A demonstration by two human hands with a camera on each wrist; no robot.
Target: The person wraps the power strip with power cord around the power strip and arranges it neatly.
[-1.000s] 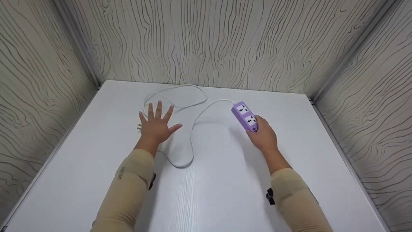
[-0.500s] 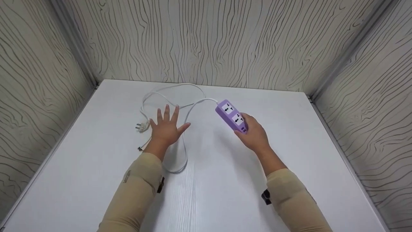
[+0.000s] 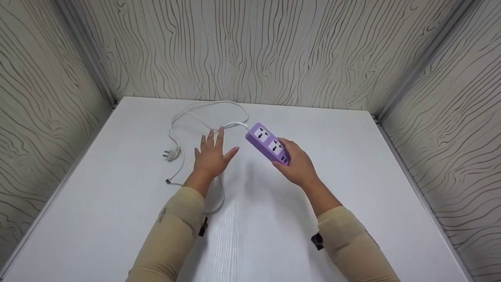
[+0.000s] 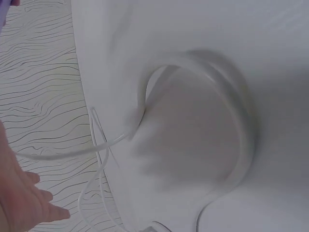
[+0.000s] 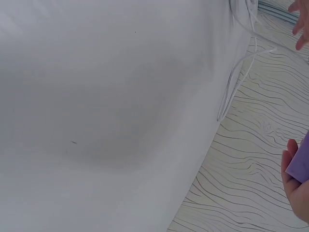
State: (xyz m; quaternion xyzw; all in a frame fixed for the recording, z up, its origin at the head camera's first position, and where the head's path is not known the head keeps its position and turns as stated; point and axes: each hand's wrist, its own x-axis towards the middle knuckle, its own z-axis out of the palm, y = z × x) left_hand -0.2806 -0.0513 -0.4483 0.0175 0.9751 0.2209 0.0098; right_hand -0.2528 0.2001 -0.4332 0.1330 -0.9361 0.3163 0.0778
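A purple power strip with white socket panels is gripped at its near end by my right hand, fingers and thumb around its sides. It is tilted, and a shadow lies on the table below it. My left hand hovers to its left, palm down with fingers spread, over the white cord. Whether it touches the cord I cannot tell. A white plug with metal prongs lies left of that hand. In the left wrist view a loop of cord bulges near the camera. The right wrist view shows only the strip's edge.
The white table is bounded by wood-patterned panels at the back and both sides. Loose cord loops lie near the back edge. A small dark piece sits on a thin strand at the left.
My right hand has carried the power strip leftward. My left hand has shifted right, uncovering the plug and the small dark piece. The cord near the strip has slackened.
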